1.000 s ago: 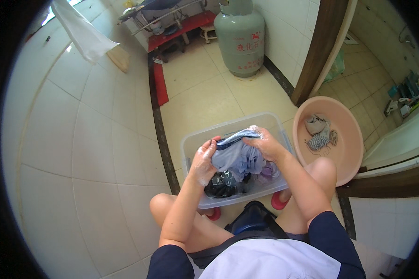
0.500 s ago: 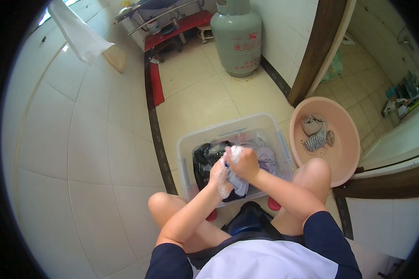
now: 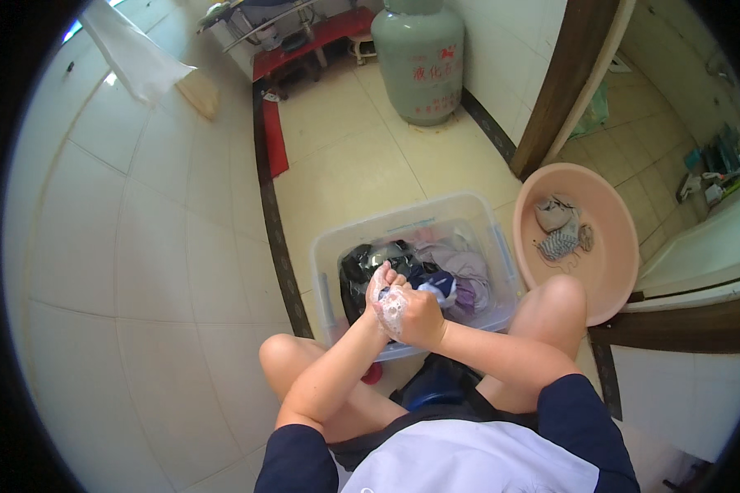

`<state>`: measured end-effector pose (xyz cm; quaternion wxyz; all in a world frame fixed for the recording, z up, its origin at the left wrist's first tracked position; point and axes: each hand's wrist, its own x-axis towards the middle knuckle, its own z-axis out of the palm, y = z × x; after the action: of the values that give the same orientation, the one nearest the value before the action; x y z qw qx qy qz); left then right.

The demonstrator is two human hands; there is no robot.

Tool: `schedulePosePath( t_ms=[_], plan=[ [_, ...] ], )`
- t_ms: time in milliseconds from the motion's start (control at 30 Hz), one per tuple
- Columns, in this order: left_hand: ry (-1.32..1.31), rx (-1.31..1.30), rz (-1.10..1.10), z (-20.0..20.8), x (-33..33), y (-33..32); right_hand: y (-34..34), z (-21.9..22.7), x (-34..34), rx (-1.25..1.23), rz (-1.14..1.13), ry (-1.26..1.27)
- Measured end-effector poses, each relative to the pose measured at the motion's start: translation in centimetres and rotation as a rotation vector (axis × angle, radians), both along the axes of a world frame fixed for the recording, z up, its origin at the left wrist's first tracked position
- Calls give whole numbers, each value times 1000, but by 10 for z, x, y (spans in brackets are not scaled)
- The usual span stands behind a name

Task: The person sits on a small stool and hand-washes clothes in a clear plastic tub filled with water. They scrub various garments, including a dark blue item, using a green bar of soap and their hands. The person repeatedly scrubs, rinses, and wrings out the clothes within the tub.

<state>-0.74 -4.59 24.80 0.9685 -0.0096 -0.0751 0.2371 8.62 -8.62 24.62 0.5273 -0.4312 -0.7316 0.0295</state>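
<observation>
The light blue cloth (image 3: 438,287), stretched between two hands a second ago, is now bunched and pressed where the hands are brought together; by this, spread fabric is replaced by a tight, soapy fold, and the work seems to be at a rubbing stage. The right hand (image 3: 421,319) is clamped on the cloth, its back covered with lather; the left hand (image 3: 376,297) is pressed against it from the other side, though whether its fingers are closed on fabric cannot be told, since the grip is largely hidden. The cloth is held over the clear tub (image 3: 370,227), in which shiny black material (image 3: 355,275) and a mauve-grey garment (image 3: 460,267) are seen; the tub is flanked by the knees, and elbow room is narrowed by them. To the right a pink basin (image 3: 612,275) is set close to the knee, with a patterned cloth (image 3: 559,244) lying inside; farther off, a green gas cylinder (image 3: 419,74) is stood by the wall.
</observation>
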Motion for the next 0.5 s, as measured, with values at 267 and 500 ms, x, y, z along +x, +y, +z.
schedulePosePath(
  t_ms=[267, 500],
  plan=[
    [1474, 1354, 203, -5, -3, -1, 29, -27, 37, -570, -253, 572],
    [1522, 1527, 293, -15, -14, 19, 25, 2, 67, -642, -4, -22]
  ],
)
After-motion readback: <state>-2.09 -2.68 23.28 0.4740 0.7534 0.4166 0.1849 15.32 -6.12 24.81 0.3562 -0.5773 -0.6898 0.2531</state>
